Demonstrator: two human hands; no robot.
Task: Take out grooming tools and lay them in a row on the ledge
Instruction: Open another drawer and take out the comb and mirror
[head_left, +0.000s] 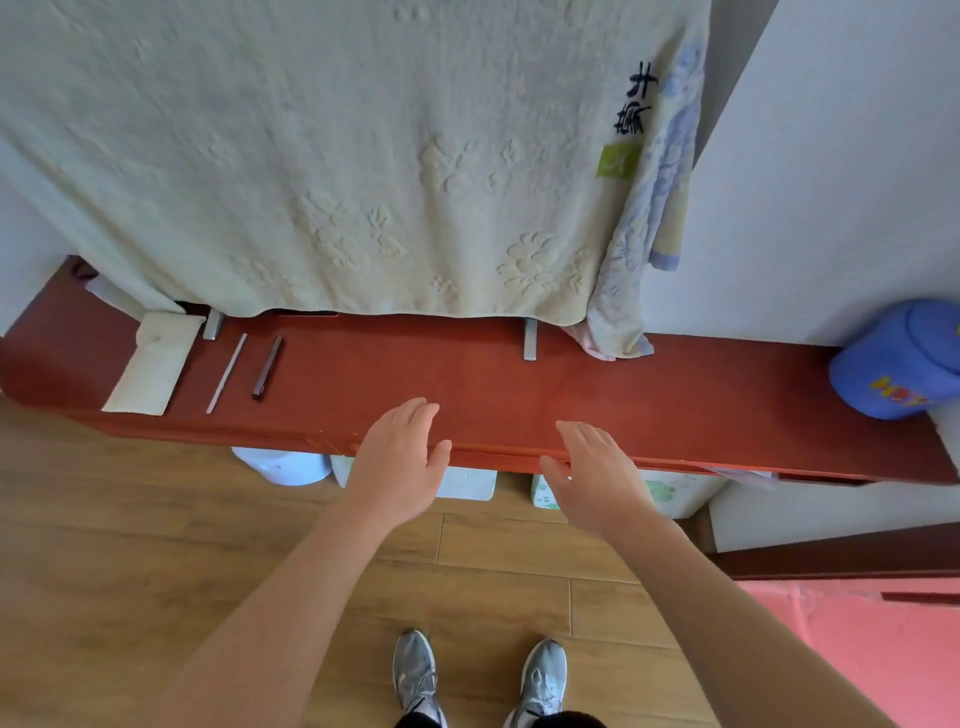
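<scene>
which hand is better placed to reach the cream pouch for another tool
Left, probably. The left hand is open, holds nothing and hovers nearer the cream pouch at the left end of the ledge. The right hand, also open, lies farther right and would have to cross.

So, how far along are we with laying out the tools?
Done: a thin white stick and a dark stick lie side by side on the ledge, right of the cream pouch. In hand: nothing; left hand and right hand hover open over the front edge. Left: unclear, the pouch's contents are hidden.
</scene>
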